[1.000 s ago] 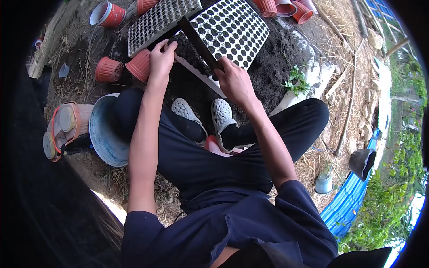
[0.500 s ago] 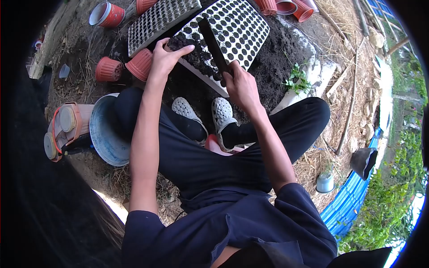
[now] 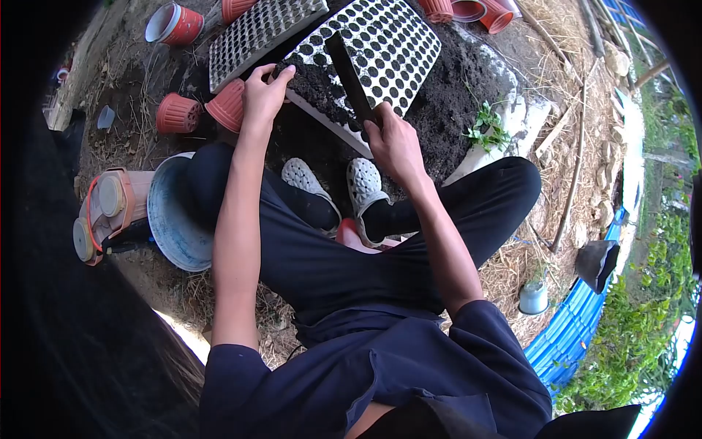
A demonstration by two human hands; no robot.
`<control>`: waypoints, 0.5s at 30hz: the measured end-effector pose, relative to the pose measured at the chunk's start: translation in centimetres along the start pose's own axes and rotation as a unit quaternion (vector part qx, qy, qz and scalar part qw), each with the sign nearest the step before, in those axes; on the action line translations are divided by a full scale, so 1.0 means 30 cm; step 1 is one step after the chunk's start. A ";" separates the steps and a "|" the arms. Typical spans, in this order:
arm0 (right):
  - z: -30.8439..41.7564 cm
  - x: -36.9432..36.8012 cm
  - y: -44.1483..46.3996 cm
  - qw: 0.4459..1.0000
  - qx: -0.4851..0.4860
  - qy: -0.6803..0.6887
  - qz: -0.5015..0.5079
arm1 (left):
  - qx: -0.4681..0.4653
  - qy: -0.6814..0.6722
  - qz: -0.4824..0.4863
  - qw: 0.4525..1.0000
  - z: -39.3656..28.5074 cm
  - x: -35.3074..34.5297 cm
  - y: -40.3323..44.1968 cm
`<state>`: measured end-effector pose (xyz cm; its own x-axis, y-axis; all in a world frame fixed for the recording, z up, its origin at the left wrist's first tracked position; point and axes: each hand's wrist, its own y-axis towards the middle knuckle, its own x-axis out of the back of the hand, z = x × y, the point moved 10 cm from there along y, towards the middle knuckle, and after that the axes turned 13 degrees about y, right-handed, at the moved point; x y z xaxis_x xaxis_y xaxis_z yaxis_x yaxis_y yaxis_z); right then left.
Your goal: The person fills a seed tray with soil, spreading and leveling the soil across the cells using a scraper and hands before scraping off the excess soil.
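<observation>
A white seedling tray (image 3: 401, 45) with rows of round cells lies tilted in front of me, dark soil filling many cells. Loose soil (image 3: 313, 86) is heaped over its near left end. At that left corner, my left hand (image 3: 264, 96) grips the tray's edge between thumb and fingers. My right hand (image 3: 395, 143) is closed round the lower end of a flat dark strip (image 3: 346, 69), which slants across the tray top. The strip's far end rests on or just above the cells; I cannot tell which.
A second tray (image 3: 263, 36) lies to the left. Red pots (image 3: 178, 113) and a red-white bucket (image 3: 175, 23) stand beyond it. A blue-grey basin (image 3: 179, 219) sits by my left knee. Soil (image 3: 457, 88) and a green plant (image 3: 488, 130) lie right of the tray.
My left hand's thumb has drawn in toward its fingers and back toward the tray's left edge, off the soil. My right hand and the strip have barely moved.
</observation>
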<state>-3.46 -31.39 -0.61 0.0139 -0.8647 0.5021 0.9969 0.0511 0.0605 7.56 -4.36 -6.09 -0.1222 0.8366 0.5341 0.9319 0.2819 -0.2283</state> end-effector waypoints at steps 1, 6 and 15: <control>0.000 -0.003 0.001 1.000 0.000 0.000 0.000 | -0.011 0.010 -0.005 1.000 -0.005 0.005 0.001; 0.008 -0.011 0.008 1.000 0.006 -0.017 0.003 | -0.023 0.007 -0.015 1.000 -0.039 0.016 -0.009; -0.015 -0.016 0.011 1.000 -0.022 -0.005 0.007 | 0.026 0.025 -0.027 0.999 -0.083 0.044 -0.069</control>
<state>-3.10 -31.17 -1.22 0.0266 -0.8585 0.5120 0.9991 0.0402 0.0154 6.32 -5.01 -2.90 -0.1540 0.7956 0.5859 0.9054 0.3511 -0.2387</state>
